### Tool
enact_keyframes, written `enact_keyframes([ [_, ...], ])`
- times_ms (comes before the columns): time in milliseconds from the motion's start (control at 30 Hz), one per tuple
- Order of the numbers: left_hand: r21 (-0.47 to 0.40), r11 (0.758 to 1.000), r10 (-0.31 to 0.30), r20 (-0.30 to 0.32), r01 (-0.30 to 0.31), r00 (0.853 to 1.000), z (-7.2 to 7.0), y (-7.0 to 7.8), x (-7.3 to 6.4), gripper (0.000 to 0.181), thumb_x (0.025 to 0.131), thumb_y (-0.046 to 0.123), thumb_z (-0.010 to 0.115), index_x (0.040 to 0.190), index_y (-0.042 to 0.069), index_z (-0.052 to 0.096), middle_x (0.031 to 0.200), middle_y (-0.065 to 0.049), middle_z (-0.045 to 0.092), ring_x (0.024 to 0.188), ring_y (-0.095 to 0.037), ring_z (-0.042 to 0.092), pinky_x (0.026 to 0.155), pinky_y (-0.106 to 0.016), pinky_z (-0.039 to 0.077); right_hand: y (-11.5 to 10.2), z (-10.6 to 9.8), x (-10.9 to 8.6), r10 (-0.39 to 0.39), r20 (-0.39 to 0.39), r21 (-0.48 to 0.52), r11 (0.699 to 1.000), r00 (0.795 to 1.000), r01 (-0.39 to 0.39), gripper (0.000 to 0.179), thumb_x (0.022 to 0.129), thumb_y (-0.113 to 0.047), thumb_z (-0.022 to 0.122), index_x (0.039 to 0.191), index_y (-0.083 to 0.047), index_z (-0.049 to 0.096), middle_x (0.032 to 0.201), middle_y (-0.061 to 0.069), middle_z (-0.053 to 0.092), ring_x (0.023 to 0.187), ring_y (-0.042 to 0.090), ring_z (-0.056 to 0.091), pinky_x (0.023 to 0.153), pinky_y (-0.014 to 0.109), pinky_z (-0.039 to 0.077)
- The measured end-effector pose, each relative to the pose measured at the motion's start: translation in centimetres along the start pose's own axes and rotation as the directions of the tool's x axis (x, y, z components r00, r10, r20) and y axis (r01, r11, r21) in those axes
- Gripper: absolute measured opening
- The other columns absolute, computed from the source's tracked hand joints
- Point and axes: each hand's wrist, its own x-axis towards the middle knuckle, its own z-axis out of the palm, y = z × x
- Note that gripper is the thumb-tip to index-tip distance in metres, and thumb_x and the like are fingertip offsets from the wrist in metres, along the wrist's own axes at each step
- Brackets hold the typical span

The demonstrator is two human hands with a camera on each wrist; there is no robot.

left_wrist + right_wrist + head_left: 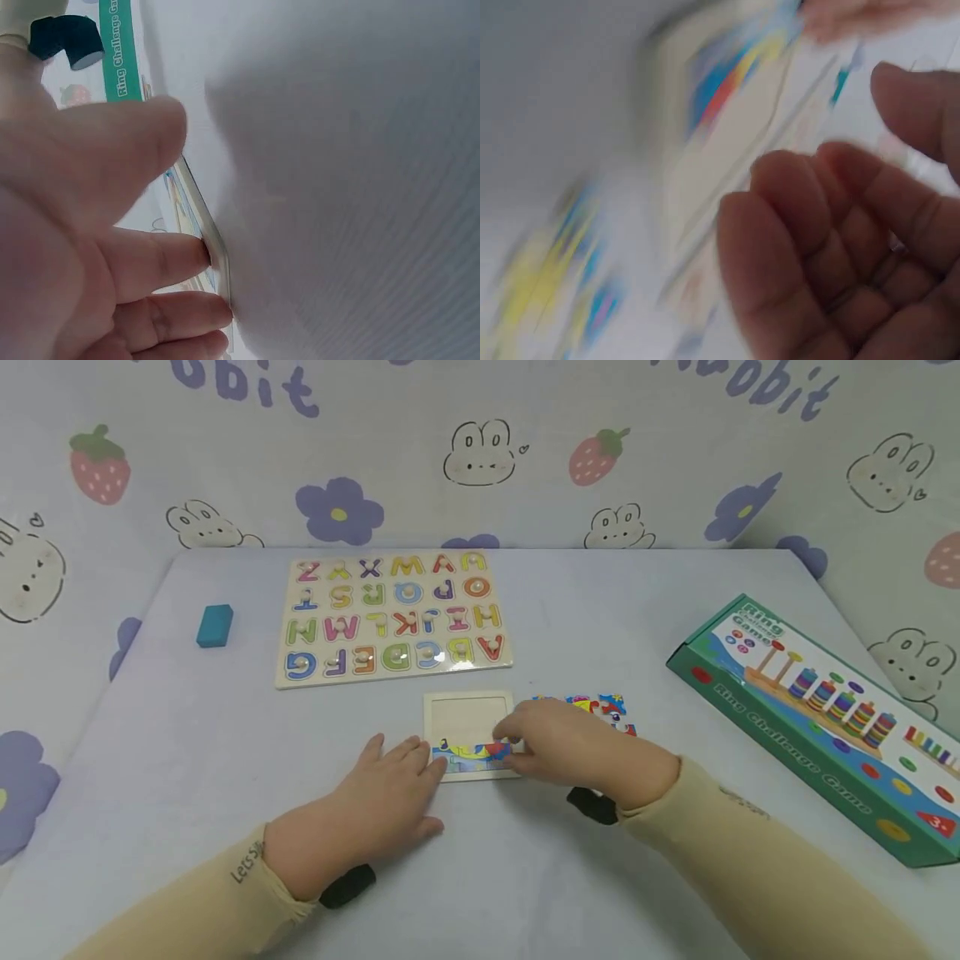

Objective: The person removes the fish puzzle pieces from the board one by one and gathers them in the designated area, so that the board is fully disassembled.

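A small pale wooden puzzle tray (465,718) lies at the middle of the table, with joined, brightly coloured puzzle pieces (468,762) along its near side. My left hand (386,797) lies at the tray's left edge, fingers extended; in the left wrist view its fingertips touch the tray's rim (219,251). Above the tray's right side is my right hand (573,743), thumb and fingers bent but apart. Nothing shows between them in the right wrist view, which is blurred. Loose puzzle pieces (612,702) lie right of the tray, partly hidden behind the right hand.
Behind the tray lies a wooden alphabet board (386,622) with knobbed letters. A blue block (215,626) sits at the back left. The green Ring Challenge Game box (787,752) stands along the right side. A patterned cloth (405,460) hangs behind the table.
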Motion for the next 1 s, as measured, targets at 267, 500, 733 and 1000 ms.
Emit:
enact_keyframes([
  [267, -0.049, 0.998, 0.037, -0.008, -0.038, 0.999, 0.4, -0.8, -0.4, 0.073, 0.087, 0.049, 0.067, 0.143, 0.007, 0.045, 0.149, -0.014, 0.044, 0.141, -0.031, 0.037, 0.109, -0.061, 0.031, -3.6, 2.5, 4.8, 0.127, 0.088, 0.130, 0.982, 0.988, -0.138, 0.042, 0.086, -0.025, 0.072, 0.122, -0.006, 0.064, 0.105, 0.004, 0.068, 0.089, 0.017, 0.055, 0.089, 0.033, 0.050],
  [500, -0.022, 0.998, 0.066, 0.014, -0.066, 0.998, 0.4, -1.1, -1.3, 0.072, 0.087, 0.050, 0.066, 0.142, 0.007, 0.047, 0.153, -0.011, 0.039, 0.145, -0.030, 0.031, 0.109, -0.057, 0.034, -4.0, 3.0, 5.2, 0.188, 0.053, 0.148, 0.970, 0.981, -0.194, 0.028, 0.083, -0.023, 0.075, 0.105, -0.008, 0.068, 0.087, 0.000, 0.062, 0.082, 0.016, 0.054, 0.075, 0.028, 0.049],
  [733, 0.004, 0.995, 0.099, 0.030, -0.099, 0.995, -0.1, -1.0, -1.6, 0.072, 0.089, 0.049, 0.064, 0.141, 0.002, 0.047, 0.151, -0.014, 0.041, 0.143, -0.031, 0.034, 0.108, -0.055, 0.037, -4.2, 3.3, 5.2, 0.148, 0.032, 0.128, 0.980, 0.988, -0.151, 0.025, 0.081, -0.023, 0.078, 0.098, -0.008, 0.066, 0.080, -0.002, 0.058, 0.078, 0.015, 0.053, 0.069, 0.027, 0.045],
  [1000, -0.020, 0.991, 0.136, 0.102, -0.135, 0.985, -0.5, -1.1, -1.7, 0.078, 0.088, 0.051, 0.064, 0.144, 0.001, 0.042, 0.156, -0.017, 0.032, 0.145, -0.031, 0.030, 0.109, -0.053, 0.035, -4.0, 3.3, 5.4, 0.167, 0.049, 0.130, 0.976, 0.985, -0.173, 0.031, 0.081, -0.025, 0.079, 0.102, -0.008, 0.063, 0.086, -0.001, 0.057, 0.080, 0.015, 0.053, 0.071, 0.025, 0.047],
])
